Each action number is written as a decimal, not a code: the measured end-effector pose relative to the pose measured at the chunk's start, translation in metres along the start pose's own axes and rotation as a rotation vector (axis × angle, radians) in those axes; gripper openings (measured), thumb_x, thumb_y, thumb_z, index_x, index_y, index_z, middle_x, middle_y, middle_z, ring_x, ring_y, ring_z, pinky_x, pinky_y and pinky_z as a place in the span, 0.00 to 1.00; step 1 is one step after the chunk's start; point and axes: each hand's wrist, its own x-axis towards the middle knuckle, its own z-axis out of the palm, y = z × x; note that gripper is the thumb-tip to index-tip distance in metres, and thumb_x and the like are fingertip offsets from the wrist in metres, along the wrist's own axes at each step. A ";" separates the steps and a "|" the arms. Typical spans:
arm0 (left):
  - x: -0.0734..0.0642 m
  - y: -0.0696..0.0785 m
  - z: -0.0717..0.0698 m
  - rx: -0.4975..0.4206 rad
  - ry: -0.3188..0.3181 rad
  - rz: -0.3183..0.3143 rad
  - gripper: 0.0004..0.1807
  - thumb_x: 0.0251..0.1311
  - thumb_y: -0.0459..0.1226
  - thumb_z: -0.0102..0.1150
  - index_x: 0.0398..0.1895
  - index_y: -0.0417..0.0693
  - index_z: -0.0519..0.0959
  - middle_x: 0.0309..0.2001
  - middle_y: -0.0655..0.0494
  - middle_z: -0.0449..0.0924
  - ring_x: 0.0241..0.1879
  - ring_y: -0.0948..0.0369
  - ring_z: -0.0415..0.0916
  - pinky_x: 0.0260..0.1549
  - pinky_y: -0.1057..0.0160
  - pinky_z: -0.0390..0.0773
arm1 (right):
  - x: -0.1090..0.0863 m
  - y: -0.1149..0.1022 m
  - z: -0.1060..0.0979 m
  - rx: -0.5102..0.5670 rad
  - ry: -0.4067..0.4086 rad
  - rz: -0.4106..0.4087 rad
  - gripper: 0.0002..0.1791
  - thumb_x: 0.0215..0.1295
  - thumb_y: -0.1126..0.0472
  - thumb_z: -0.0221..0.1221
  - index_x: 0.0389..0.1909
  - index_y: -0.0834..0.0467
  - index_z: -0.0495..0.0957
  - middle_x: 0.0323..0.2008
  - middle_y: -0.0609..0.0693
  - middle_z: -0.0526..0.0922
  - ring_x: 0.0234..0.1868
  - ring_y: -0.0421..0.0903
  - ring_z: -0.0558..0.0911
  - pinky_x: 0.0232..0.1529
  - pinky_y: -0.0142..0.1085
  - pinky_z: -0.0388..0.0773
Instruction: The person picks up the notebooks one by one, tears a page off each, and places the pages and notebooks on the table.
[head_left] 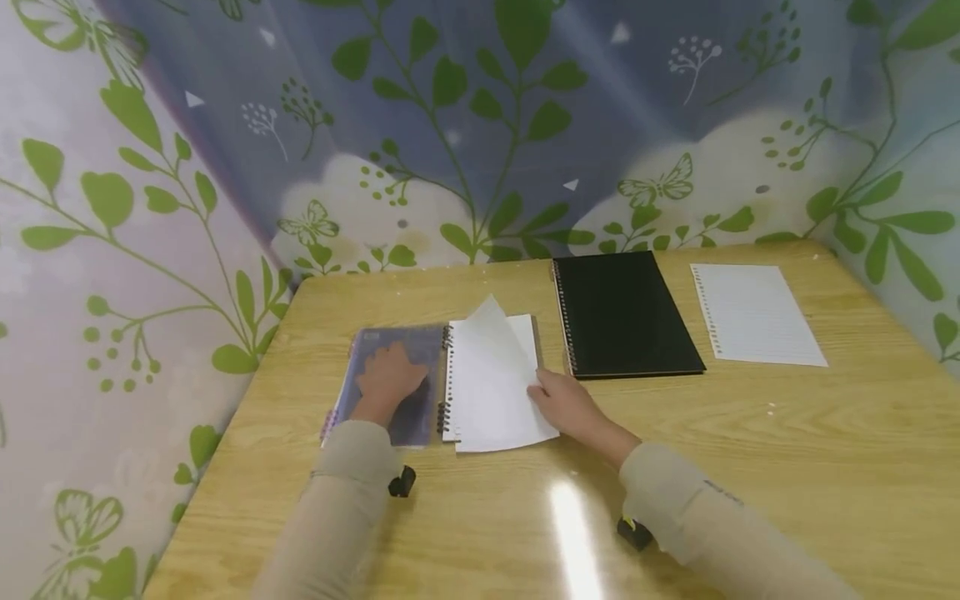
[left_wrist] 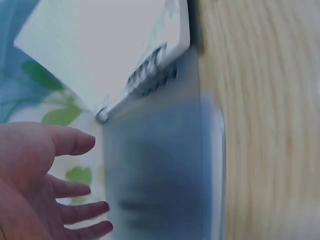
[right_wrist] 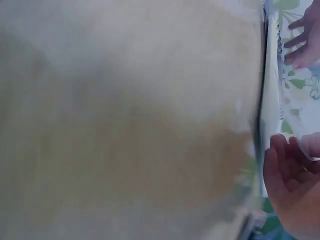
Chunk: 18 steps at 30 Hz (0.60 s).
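A spiral notebook lies unfolded on the table, its translucent bluish cover (head_left: 415,421) turned to the left and its white pages (head_left: 531,332) on the right of the black coil (head_left: 444,410). My left hand (head_left: 391,372) is over the cover; in the left wrist view its fingers are extended and spread beside the cover (left_wrist: 155,165). With thumb and fingers, my right hand (head_left: 572,407) pinches the right edge of a loose-looking white sheet (head_left: 491,387), which lies skewed over the pages with its top corner raised. The right wrist view shows that hand (right_wrist: 296,187) with fingers curled.
Right of the notebook rests a black spiral-bound book (head_left: 628,317). Beyond it lies a single lined sheet (head_left: 757,317) with punched holes along its left edge. The wooden table (head_left: 817,467) meets leaf-patterned walls (head_left: 390,92) at the back and left.
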 end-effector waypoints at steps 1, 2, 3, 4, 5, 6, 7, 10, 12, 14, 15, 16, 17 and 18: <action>-0.003 -0.006 -0.003 0.003 0.024 -0.018 0.37 0.60 0.52 0.45 0.68 0.40 0.55 0.67 0.35 0.55 0.65 0.36 0.51 0.58 0.32 0.54 | 0.000 -0.002 -0.005 -0.026 0.019 -0.018 0.12 0.68 0.60 0.46 0.26 0.60 0.68 0.18 0.48 0.64 0.22 0.43 0.64 0.24 0.31 0.62; -0.006 -0.013 -0.007 0.010 0.043 -0.035 0.39 0.60 0.53 0.45 0.68 0.39 0.54 0.66 0.33 0.55 0.65 0.35 0.51 0.57 0.32 0.54 | 0.000 -0.004 -0.011 -0.040 0.037 -0.028 0.12 0.68 0.59 0.46 0.27 0.60 0.68 0.18 0.49 0.64 0.21 0.43 0.64 0.23 0.32 0.62; -0.010 -0.022 -0.011 0.015 0.057 -0.047 0.40 0.60 0.54 0.45 0.67 0.37 0.54 0.66 0.31 0.53 0.64 0.34 0.49 0.56 0.32 0.54 | 0.000 -0.006 -0.019 -0.044 0.059 -0.035 0.12 0.69 0.59 0.46 0.27 0.61 0.68 0.18 0.49 0.65 0.21 0.43 0.64 0.23 0.32 0.62; -0.013 -0.030 -0.013 0.014 0.066 -0.060 0.41 0.61 0.55 0.45 0.67 0.34 0.53 0.65 0.29 0.52 0.64 0.32 0.48 0.56 0.31 0.54 | 0.000 -0.008 -0.026 -0.035 0.082 -0.031 0.11 0.69 0.59 0.46 0.28 0.60 0.68 0.18 0.49 0.65 0.21 0.43 0.64 0.23 0.32 0.62; -0.017 -0.039 -0.015 0.011 0.071 -0.075 0.42 0.61 0.56 0.45 0.66 0.32 0.53 0.64 0.27 0.50 0.63 0.31 0.47 0.55 0.31 0.54 | 0.000 -0.009 -0.034 -0.015 0.102 -0.027 0.11 0.69 0.59 0.46 0.28 0.59 0.67 0.18 0.49 0.64 0.21 0.43 0.63 0.22 0.33 0.61; -0.020 -0.047 -0.015 0.004 0.069 -0.093 0.43 0.60 0.56 0.45 0.65 0.30 0.53 0.64 0.25 0.49 0.62 0.31 0.46 0.54 0.31 0.54 | 0.000 -0.010 -0.043 0.014 0.118 -0.028 0.11 0.69 0.60 0.46 0.27 0.60 0.66 0.18 0.49 0.63 0.20 0.43 0.62 0.21 0.33 0.60; -0.024 -0.055 -0.015 -0.010 0.064 -0.104 0.43 0.60 0.57 0.46 0.65 0.29 0.53 0.63 0.24 0.47 0.61 0.31 0.46 0.53 0.31 0.54 | 0.001 -0.010 -0.050 0.040 0.130 -0.027 0.11 0.69 0.60 0.45 0.26 0.59 0.64 0.18 0.49 0.60 0.19 0.43 0.61 0.21 0.33 0.59; -0.031 -0.071 -0.011 -0.070 0.058 -0.118 0.46 0.58 0.58 0.48 0.63 0.27 0.53 0.61 0.24 0.47 0.60 0.32 0.46 0.51 0.33 0.55 | 0.003 -0.009 -0.071 0.079 0.160 -0.030 0.10 0.69 0.61 0.44 0.27 0.58 0.62 0.18 0.48 0.59 0.19 0.43 0.61 0.21 0.33 0.58; -0.033 -0.076 -0.008 -0.117 0.065 -0.115 0.46 0.57 0.58 0.50 0.63 0.28 0.53 0.61 0.25 0.47 0.60 0.33 0.46 0.51 0.33 0.55 | 0.004 -0.006 -0.083 0.099 0.163 -0.013 0.11 0.69 0.60 0.44 0.27 0.58 0.61 0.18 0.49 0.58 0.20 0.44 0.60 0.21 0.33 0.58; -0.034 -0.076 -0.006 -0.148 0.082 -0.109 0.46 0.56 0.57 0.51 0.64 0.29 0.53 0.61 0.25 0.47 0.60 0.34 0.46 0.52 0.33 0.54 | 0.005 -0.002 -0.094 0.115 0.165 0.025 0.12 0.69 0.59 0.43 0.26 0.58 0.60 0.19 0.49 0.59 0.20 0.45 0.60 0.22 0.33 0.58; -0.035 -0.075 -0.006 -0.160 0.089 -0.109 0.46 0.56 0.57 0.51 0.64 0.29 0.53 0.61 0.26 0.48 0.60 0.34 0.46 0.52 0.34 0.53 | 0.006 0.001 -0.100 0.119 0.163 0.048 0.12 0.69 0.58 0.42 0.26 0.58 0.60 0.19 0.50 0.59 0.20 0.45 0.61 0.22 0.34 0.58; -0.035 -0.074 -0.006 -0.167 0.094 -0.110 0.45 0.56 0.56 0.51 0.63 0.29 0.54 0.61 0.26 0.48 0.59 0.34 0.46 0.52 0.34 0.53 | 0.005 0.005 -0.105 0.122 0.161 0.071 0.12 0.68 0.58 0.42 0.26 0.59 0.60 0.19 0.50 0.60 0.21 0.46 0.61 0.22 0.34 0.59; -0.035 -0.072 -0.006 -0.170 0.096 -0.112 0.44 0.56 0.56 0.52 0.63 0.29 0.55 0.61 0.26 0.48 0.59 0.34 0.46 0.52 0.34 0.53 | 0.005 0.009 -0.112 0.125 0.163 0.095 0.11 0.68 0.57 0.41 0.27 0.59 0.61 0.20 0.51 0.61 0.21 0.46 0.61 0.23 0.34 0.59; -0.035 -0.071 -0.006 -0.167 0.097 -0.115 0.44 0.57 0.56 0.52 0.62 0.29 0.55 0.61 0.26 0.49 0.59 0.34 0.47 0.52 0.34 0.54 | 0.003 0.014 -0.118 0.125 0.162 0.118 0.11 0.68 0.57 0.41 0.28 0.60 0.61 0.21 0.52 0.62 0.22 0.46 0.62 0.24 0.34 0.60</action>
